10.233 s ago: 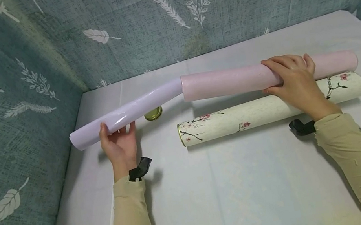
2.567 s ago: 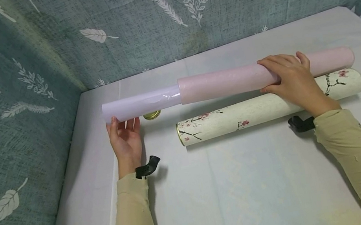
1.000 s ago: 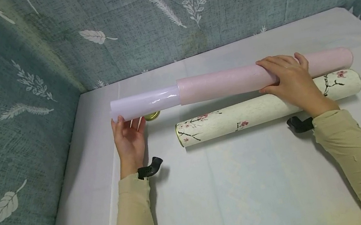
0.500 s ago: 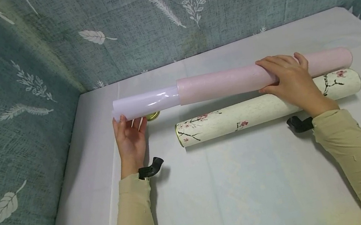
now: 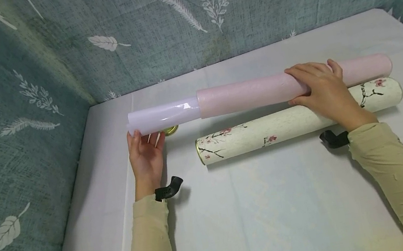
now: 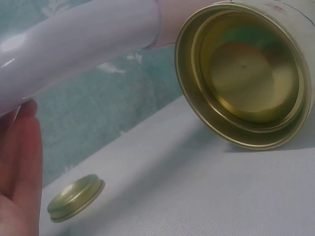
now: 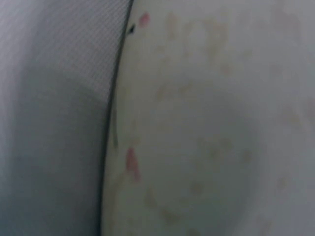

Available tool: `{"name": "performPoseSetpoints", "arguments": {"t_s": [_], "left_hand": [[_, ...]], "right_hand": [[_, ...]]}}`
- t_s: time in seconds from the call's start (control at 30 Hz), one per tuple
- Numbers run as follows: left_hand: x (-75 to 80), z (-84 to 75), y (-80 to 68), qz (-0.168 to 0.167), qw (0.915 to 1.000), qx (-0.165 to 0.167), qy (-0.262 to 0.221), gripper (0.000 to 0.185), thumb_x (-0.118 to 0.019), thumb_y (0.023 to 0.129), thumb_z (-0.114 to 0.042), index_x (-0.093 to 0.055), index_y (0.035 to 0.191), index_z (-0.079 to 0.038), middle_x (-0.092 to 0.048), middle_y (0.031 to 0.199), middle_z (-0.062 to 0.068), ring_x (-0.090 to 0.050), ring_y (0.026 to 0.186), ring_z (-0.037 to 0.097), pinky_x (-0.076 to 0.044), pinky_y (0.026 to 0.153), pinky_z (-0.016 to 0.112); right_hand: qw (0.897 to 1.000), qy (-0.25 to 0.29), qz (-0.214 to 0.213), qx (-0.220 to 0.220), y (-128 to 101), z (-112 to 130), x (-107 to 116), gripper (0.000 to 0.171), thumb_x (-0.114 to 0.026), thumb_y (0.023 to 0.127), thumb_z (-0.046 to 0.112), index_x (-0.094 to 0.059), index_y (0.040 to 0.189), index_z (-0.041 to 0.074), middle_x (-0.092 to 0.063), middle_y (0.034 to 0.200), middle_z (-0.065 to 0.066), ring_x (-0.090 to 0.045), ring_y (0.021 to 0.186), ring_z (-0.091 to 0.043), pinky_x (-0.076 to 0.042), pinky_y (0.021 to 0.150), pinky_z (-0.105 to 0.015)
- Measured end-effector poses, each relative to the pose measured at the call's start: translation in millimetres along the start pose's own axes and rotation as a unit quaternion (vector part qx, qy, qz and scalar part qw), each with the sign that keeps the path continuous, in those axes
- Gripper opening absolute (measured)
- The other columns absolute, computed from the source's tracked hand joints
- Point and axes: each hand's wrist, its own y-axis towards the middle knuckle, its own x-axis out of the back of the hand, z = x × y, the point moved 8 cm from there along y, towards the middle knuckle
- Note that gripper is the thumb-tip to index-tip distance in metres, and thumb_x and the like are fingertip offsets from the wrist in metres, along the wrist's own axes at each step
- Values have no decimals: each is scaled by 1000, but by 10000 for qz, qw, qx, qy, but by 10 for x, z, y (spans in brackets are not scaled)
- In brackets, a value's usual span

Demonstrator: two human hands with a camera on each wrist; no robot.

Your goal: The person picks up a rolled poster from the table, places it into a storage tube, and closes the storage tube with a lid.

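A: Hands?
B: Left hand (image 5: 145,157) flat-fingered against the white roll's (image 5: 161,115) end; right hand (image 5: 322,89) curled over the pink tube (image 5: 248,94).
A: Around?
B: Floral tube (image 5: 289,125) just in front, gold lid (image 5: 170,130) under the roll.

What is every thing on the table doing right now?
White roll: partly inside the pink tube, left end sticking out.
Pink tube: lying sideways, held.
Flowered tube: lying down, left end uncapped.
Gold lid: off, on the table.
Left hand: open, at the roll's end.
Right hand: gripping the pink tube.
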Motion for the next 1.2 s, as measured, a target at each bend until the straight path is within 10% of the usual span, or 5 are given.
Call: {"name": "performPoseSetpoints", "arguments": {"t_s": [1.2], "left_hand": [[-137,107,-17,364,9989,284,114,37,-51,90,-18,-40,125,-17,-47,123,14,-51,108,31,-42,88,41]], "right_hand": [[10000,-52,-26,-8,6,2,6,68,-78,67,26,-48,128,19,-49,126,-3,-36,119,-27,-1,102,-51]]}}
